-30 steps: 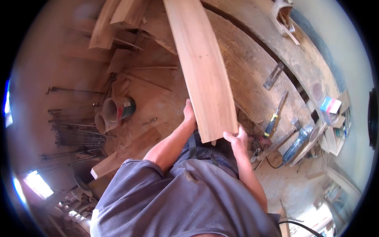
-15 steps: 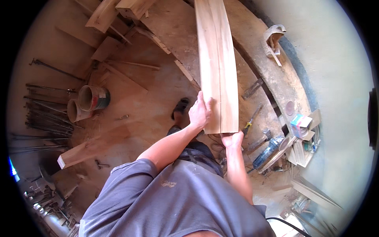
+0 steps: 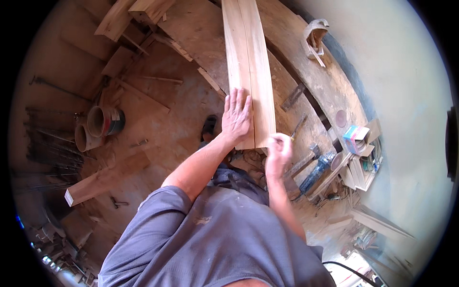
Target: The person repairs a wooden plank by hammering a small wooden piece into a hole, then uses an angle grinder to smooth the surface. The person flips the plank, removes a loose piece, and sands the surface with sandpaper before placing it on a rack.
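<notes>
A long pale wooden board (image 3: 260, 71) with a dark seam along its length lies on the workbench, its near end toward me. My left hand (image 3: 236, 117) rests flat on its top by the left edge, fingers stretched out and slightly apart. At the board's near right corner, my right hand (image 3: 278, 158) is curled, its fingers bent in and a little blurred. Whatever those fingers hold, if anything, is hidden. Just beyond it, a tool with a yellow handle and a thin shaft (image 3: 300, 126) lies on the bench, its handle partly covered by the hand.
A hammer (image 3: 306, 160), a blue power tool (image 3: 318, 171) and an open box (image 3: 356, 138) sit on the bench's right side. A curved tape-like roll (image 3: 314, 40) stands farther back. Buckets (image 3: 101, 122), a wooden beam (image 3: 95, 184) and metal clamps (image 3: 52, 153) occupy the left.
My left hand has gone from gripping the board's left edge to lying flat on its top. My right hand has come from under the near end to its right corner, fingers curled.
</notes>
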Tool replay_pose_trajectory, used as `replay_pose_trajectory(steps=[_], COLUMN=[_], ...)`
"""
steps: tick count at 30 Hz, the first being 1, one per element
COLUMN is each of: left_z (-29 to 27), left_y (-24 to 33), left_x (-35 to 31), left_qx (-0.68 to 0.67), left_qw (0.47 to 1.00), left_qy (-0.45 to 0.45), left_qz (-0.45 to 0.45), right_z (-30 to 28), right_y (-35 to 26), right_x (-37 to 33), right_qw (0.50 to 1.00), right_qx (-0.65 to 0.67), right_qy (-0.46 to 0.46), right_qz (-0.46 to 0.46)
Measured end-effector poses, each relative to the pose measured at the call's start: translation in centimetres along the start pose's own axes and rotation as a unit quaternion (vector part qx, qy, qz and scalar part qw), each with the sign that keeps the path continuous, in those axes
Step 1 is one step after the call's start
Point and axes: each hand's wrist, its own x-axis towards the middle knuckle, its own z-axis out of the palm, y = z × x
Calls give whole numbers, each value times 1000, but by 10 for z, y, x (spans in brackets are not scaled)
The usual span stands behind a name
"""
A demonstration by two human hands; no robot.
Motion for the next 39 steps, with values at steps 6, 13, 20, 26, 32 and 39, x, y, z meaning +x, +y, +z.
replay_pose_trajectory(steps=[6, 13, 20, 26, 32, 39], left_z=[-2, -8, -6, -7, -9, -4], left_y=[40, 36, 44, 41, 41, 40], left_x=[9, 11, 14, 12, 13, 17], left_qx=[23, 37, 15, 15, 17, 8], left_qw=[999, 998, 999, 998, 998, 998], left_qy=[-21, -47, -45, -64, -56, -57], left_qz=[-11, -23, -18, -18, -18, 5], right_z=[86, 109, 105, 118, 106, 110], right_y=[-66, -103, -73, -92, -66, -78], right_x=[-17, -3, 50, 36, 57, 47], right_qw=[853, 697, 685, 636, 684, 673], right_qx=[-52, 75, 33, 202, 124, 218], right_qy=[-434, -673, -697, -726, -715, -703], right_qz=[-285, -235, -208, -166, -81, -75])
